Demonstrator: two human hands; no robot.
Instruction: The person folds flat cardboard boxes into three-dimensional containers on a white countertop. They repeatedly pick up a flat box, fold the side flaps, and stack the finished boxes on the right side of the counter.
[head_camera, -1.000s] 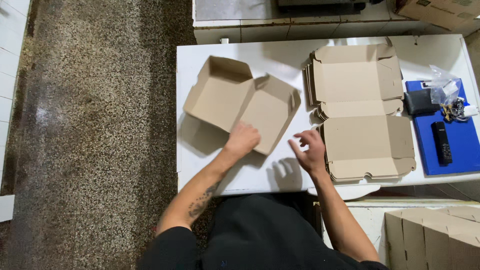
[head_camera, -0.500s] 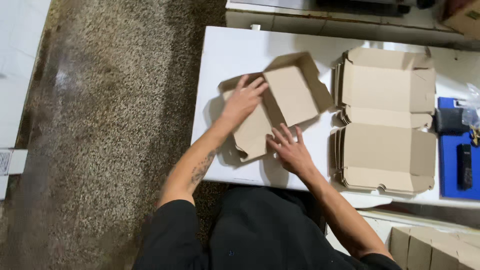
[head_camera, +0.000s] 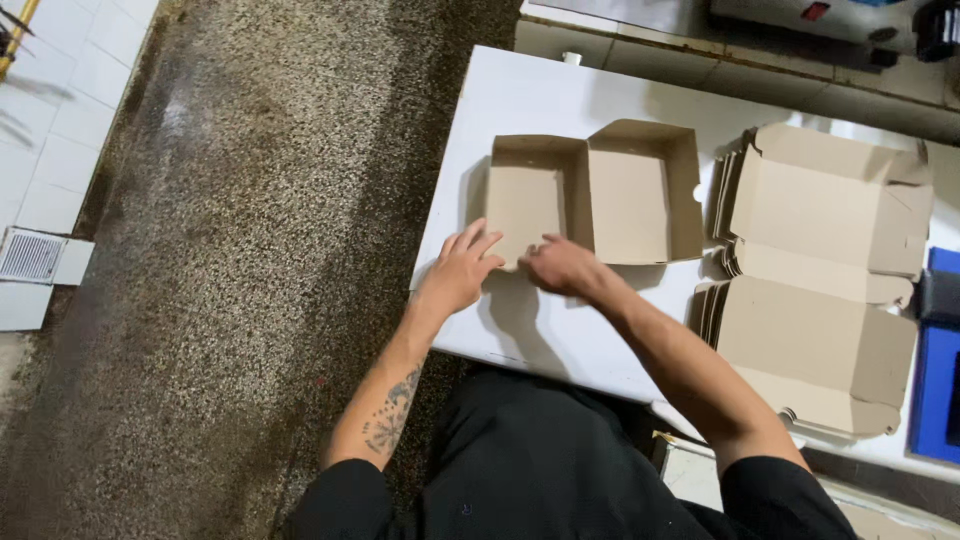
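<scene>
A brown cardboard box (head_camera: 595, 195) lies open on the white table (head_camera: 540, 90), its two trays side by side and facing up. My left hand (head_camera: 458, 270) rests at the near left corner of the left tray, fingers touching its front wall. My right hand (head_camera: 562, 266) grips the near edge of the box where the two halves meet. Both forearms reach in from the bottom of the view.
A stack of flat unfolded brown cardboard boxes (head_camera: 820, 270) lies on the table to the right. A blue mat (head_camera: 935, 385) shows at the far right edge. Speckled stone floor (head_camera: 230, 260) spreads to the left, with a white floor grate (head_camera: 30, 258) beside it.
The box was tilted and half folded under both hands; now it lies flat and open with both trays up. The hands have moved to its near edge.
</scene>
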